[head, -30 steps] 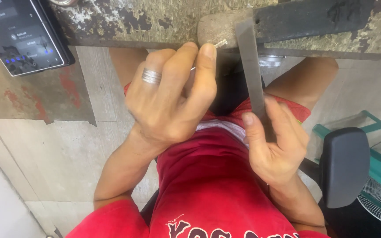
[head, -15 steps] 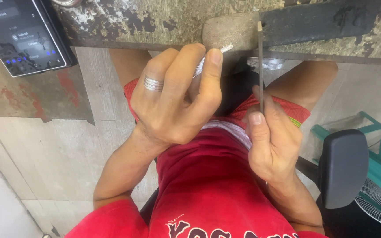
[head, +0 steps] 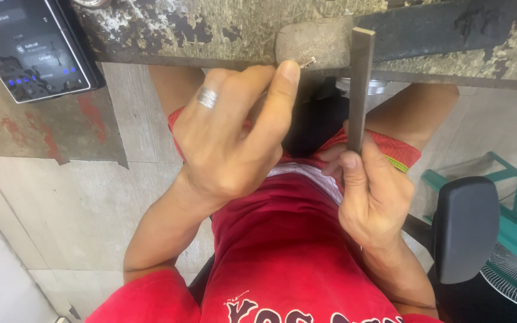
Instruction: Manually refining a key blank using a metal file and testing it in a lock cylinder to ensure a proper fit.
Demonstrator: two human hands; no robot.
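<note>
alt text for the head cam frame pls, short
Seen from above, a seated person's left hand pinches a small metal piece against a worn block at the edge of a scuffed workbench, while the right hand holds a flat metal file upright beside it. A phone lies on the bench at upper left.

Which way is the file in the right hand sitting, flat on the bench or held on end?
On end. The flat metal file points away from the right hand, its tip over the bench edge, beside the small piece pinched by the left hand.
</note>
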